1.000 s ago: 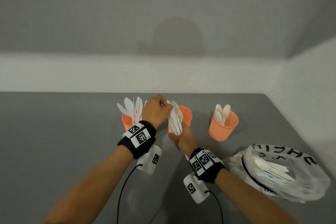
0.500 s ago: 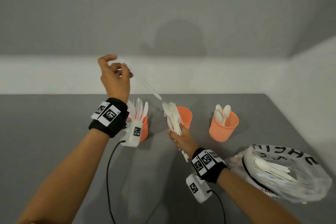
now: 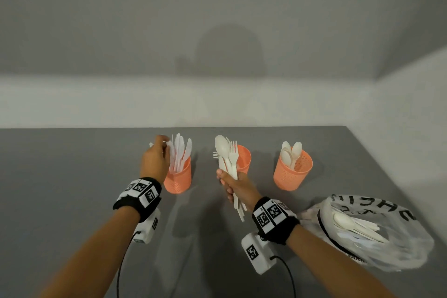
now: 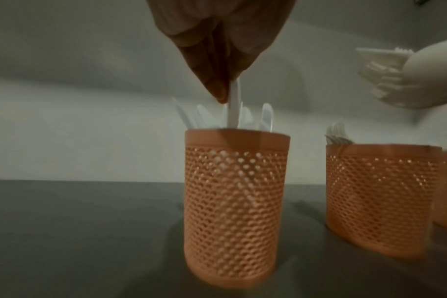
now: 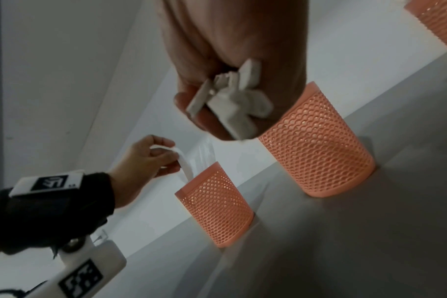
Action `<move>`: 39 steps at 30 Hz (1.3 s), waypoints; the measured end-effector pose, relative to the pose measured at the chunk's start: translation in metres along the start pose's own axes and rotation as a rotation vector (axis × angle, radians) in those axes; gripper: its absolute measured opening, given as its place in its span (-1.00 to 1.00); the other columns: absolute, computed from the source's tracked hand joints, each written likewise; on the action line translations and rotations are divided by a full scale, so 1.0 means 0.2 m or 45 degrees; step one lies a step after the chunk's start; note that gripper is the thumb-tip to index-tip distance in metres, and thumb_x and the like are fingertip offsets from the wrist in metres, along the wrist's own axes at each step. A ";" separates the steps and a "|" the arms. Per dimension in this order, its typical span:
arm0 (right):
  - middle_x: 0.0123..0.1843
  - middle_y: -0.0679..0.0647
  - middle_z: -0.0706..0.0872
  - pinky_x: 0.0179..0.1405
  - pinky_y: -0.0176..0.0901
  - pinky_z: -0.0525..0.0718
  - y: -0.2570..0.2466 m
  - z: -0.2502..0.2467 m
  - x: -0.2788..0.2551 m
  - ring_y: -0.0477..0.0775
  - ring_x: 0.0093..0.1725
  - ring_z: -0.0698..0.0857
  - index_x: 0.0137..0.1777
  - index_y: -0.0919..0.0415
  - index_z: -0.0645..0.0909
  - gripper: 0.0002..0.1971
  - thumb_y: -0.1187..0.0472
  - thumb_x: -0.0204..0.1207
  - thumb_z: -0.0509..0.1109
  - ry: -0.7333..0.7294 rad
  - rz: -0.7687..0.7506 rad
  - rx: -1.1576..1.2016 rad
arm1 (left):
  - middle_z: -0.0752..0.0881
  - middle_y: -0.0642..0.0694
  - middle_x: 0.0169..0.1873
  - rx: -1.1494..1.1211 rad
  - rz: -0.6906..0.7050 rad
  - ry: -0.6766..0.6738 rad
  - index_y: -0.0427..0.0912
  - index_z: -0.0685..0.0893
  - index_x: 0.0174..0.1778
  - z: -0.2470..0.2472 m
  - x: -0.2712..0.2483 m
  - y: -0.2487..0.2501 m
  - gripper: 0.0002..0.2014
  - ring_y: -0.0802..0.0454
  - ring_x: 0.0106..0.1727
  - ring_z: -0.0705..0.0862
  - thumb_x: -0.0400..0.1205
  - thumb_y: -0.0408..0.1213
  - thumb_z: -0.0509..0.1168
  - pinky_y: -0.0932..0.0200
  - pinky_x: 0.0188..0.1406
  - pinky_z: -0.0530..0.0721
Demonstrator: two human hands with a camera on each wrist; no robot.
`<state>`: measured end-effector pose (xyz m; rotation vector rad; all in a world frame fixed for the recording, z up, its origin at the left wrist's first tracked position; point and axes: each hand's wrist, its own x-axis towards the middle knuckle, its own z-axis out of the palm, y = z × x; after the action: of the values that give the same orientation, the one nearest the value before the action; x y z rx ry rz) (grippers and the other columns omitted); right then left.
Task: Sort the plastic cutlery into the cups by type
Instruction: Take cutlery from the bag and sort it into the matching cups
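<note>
Three orange mesh cups stand in a row on the grey table. The left cup (image 3: 178, 179) (image 4: 236, 203) (image 5: 214, 209) holds several white knives. My left hand (image 3: 156, 159) (image 5: 143, 159) pinches one white knife (image 4: 233, 104) (image 5: 185, 163) by its upper end, its lower end inside that cup. My right hand (image 3: 238, 187) grips a bundle of spoons and forks (image 3: 227, 159) (image 5: 232, 102) upright in front of the middle cup (image 3: 244, 158) (image 5: 316, 149), which holds forks. The right cup (image 3: 291, 172) holds spoons.
A clear plastic bag (image 3: 372, 232) with black lettering lies at the right front and holds more white cutlery. A white wall runs behind the table (image 3: 60, 189) and along its right side. Cables hang from both wrist cameras.
My left hand pulled a knife out of the right hand's bundle, lifted it high to the left, then brought it down into the left cup. The right hand kept its bundle nearly still.
</note>
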<state>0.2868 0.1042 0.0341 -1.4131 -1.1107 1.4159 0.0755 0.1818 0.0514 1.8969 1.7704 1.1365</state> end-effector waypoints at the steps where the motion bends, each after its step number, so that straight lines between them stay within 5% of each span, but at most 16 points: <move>1: -0.59 -0.06 0.39 -0.61 -0.32 0.46 0.00 0.00 0.00 -0.13 -0.66 0.41 -0.13 0.14 0.58 -0.76 -0.05 0.56 0.33 0.006 0.004 0.005 | 0.70 -0.38 0.00 0.022 -0.008 -0.024 -0.30 0.52 0.23 0.01 -0.01 -0.01 -0.75 -0.35 0.02 0.68 0.64 -0.44 0.15 -0.14 0.00 0.67; 5: -0.56 -0.03 0.39 -0.62 -0.34 0.43 -0.02 -0.01 -0.01 -0.14 -0.66 0.39 -0.16 0.12 0.58 -0.76 -0.03 0.58 0.30 -0.017 0.002 0.013 | 0.60 -0.34 0.21 0.013 0.087 0.107 -0.37 0.55 0.26 0.01 -0.01 0.04 -0.70 -0.24 0.24 0.55 0.60 -0.46 0.22 -0.08 0.27 0.52; 10: -0.56 0.01 0.42 -0.65 -0.26 0.40 -0.01 0.04 0.01 -0.10 -0.68 0.38 -0.24 0.13 0.48 -0.79 0.09 0.59 0.32 -0.011 -0.100 -0.079 | 0.67 -0.05 -0.18 -0.313 0.065 0.063 -0.27 0.64 0.08 0.02 -0.09 0.30 -0.83 0.04 -0.18 0.62 0.63 -0.32 0.24 0.19 -0.12 0.61; 12: -0.47 0.19 0.51 -0.57 -0.10 0.51 -0.02 0.07 0.02 0.04 -0.64 0.48 -0.10 0.15 0.54 -0.91 0.16 0.59 0.33 0.030 -0.171 -0.168 | 0.65 -0.03 -0.23 -0.374 0.051 -0.060 -0.24 0.64 0.04 0.05 -0.13 0.38 -0.84 0.10 -0.25 0.60 0.61 -0.27 0.29 0.25 -0.19 0.53; 14: -0.16 0.37 0.70 -0.25 0.05 0.70 -0.02 0.09 0.03 0.30 -0.28 0.69 0.24 0.12 0.55 -0.77 0.20 0.60 0.31 0.103 -0.242 -0.261 | 0.61 -0.02 -0.26 -0.384 0.045 -0.171 -0.24 0.63 0.06 0.10 -0.16 0.42 -0.78 0.17 -0.30 0.55 0.57 -0.22 0.35 0.26 -0.19 0.52; 16: 0.13 0.18 0.74 -0.03 -0.32 0.69 0.00 0.09 0.03 0.13 0.07 0.72 0.45 0.10 0.44 -0.60 0.21 0.61 0.29 0.131 -0.332 -0.286 | 0.55 0.00 -0.28 -0.363 0.024 -0.244 -0.21 0.59 0.14 0.13 -0.17 0.44 -0.69 0.18 -0.33 0.51 0.53 -0.18 0.40 0.31 -0.24 0.51; 19: 0.14 0.01 0.69 -0.12 -0.69 0.49 0.01 0.07 0.04 -0.06 0.10 0.64 0.47 0.17 0.41 -0.56 0.30 0.59 0.29 0.167 -0.380 -0.355 | 0.46 0.08 -0.34 -0.358 -0.004 -0.254 -0.14 0.52 0.23 0.16 -0.18 0.46 -0.61 0.19 -0.33 0.49 0.51 -0.18 0.42 0.43 -0.31 0.44; 23: 0.15 0.11 0.71 0.08 -0.30 0.60 0.02 0.03 0.05 0.08 0.13 0.67 0.43 0.19 0.46 -0.57 0.30 0.55 0.31 0.148 -0.332 -0.430 | 0.46 0.08 -0.30 -0.399 -0.010 -0.226 -0.09 0.44 0.26 0.17 -0.18 0.48 -0.54 0.16 -0.29 0.51 0.49 -0.24 0.44 0.50 -0.40 0.43; 29: -0.23 -0.14 0.60 -0.36 -0.36 0.47 0.01 0.00 0.02 -0.16 -0.32 0.56 0.36 0.17 0.48 -0.62 0.30 0.53 0.29 0.095 -0.257 -0.448 | 0.51 -0.10 -0.10 -0.292 0.113 -0.256 -0.13 0.53 0.24 0.15 -0.16 0.51 -0.62 0.05 -0.14 0.51 0.51 -0.25 0.41 0.26 -0.17 0.54; 34: -0.38 -0.05 0.56 -0.52 -0.26 0.45 -0.01 0.03 -0.02 -0.09 -0.48 0.50 0.15 0.06 0.52 -0.76 0.32 0.53 0.28 0.069 -0.217 -0.354 | 0.44 -0.09 -0.04 -0.247 0.133 -0.247 -0.27 0.65 -0.01 0.14 -0.14 0.54 -0.80 0.05 -0.09 0.50 0.54 -0.23 0.38 0.24 -0.05 0.48; 39: -0.49 0.04 0.39 -0.71 -0.32 0.30 -0.06 0.02 -0.03 -0.19 -0.71 0.32 0.03 -0.01 0.46 -0.89 0.22 0.59 0.28 0.051 -0.151 -0.230 | 0.63 -0.10 -0.18 -0.603 0.088 -0.199 -0.14 0.47 -0.15 0.08 -0.10 0.63 -0.90 -0.01 -0.15 0.62 0.66 -0.24 0.22 0.07 -0.09 0.61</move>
<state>0.2829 0.1004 0.0470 -1.4680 -1.3008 1.2234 0.1768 0.1440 0.1224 1.7100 1.2263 1.2579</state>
